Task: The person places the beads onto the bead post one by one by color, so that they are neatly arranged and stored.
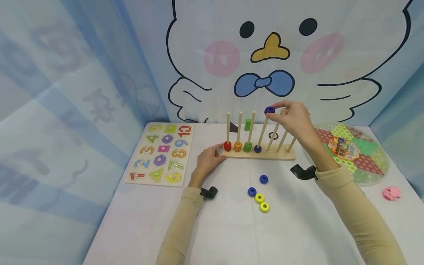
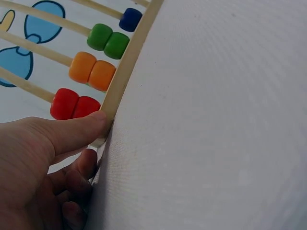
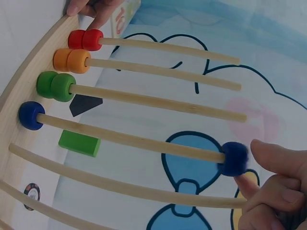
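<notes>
My right hand point(image 1: 293, 116) pinches a dark blue bead point(image 3: 235, 158) between thumb and forefinger. The bead sits at the tip of the fourth peg point(image 3: 129, 138) of a wooden peg rack point(image 1: 258, 154). At the rack's left end, my left hand point(image 2: 53, 158) grips the base point(image 2: 125, 72), thumb on top and fingers curled below. Two red beads point(image 2: 74, 104), two orange beads point(image 2: 91, 71) and two green beads point(image 2: 108, 41) fill the feet of the first three pegs. One blue bead point(image 3: 31, 115) rests at the foot of the fourth; the pegs beyond it are bare.
In front of the rack lie two blue beads point(image 1: 263, 179) and two yellow beads point(image 1: 264, 207). A number-and-shape board point(image 1: 132, 180) is at left, a patterned round bag point(image 1: 367, 147) at right, near a pink pig toy point(image 1: 391, 193). Behind the rack stands a green block point(image 1: 247, 124).
</notes>
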Demonstrator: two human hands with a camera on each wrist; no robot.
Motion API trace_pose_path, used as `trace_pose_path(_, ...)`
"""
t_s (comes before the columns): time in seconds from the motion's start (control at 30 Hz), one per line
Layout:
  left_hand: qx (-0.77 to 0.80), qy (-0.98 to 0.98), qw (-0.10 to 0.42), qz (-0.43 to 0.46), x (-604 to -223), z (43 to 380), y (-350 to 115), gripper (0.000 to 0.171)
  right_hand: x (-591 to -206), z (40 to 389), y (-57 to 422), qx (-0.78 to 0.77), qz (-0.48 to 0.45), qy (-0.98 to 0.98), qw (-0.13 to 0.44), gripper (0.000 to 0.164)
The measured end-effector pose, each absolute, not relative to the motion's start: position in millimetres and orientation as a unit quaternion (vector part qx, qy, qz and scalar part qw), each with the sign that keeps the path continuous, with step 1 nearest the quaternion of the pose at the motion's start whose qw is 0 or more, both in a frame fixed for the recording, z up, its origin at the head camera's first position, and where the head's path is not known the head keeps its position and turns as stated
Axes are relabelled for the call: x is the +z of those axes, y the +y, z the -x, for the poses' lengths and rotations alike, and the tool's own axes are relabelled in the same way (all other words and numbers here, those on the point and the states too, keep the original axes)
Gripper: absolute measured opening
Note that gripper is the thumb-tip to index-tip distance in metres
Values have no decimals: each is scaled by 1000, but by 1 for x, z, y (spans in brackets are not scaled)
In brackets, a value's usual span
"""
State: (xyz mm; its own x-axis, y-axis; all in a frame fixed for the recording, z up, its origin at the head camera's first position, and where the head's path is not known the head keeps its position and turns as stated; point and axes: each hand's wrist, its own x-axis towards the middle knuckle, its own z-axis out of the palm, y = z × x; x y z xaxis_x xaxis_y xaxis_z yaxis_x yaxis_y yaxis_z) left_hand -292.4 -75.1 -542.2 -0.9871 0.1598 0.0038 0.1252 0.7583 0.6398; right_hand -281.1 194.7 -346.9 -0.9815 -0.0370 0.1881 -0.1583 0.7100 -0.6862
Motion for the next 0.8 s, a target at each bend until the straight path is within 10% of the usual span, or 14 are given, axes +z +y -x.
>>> trace_pose_path(0.33,340,937,28,-74,-547,292,-79,57,-375,251,200,479,-66,-870,98,42)
trace_pose_path(0.8,328,941,24,-79,-547,296,-77,56,-507,209,214,516,12,-843,-151,47)
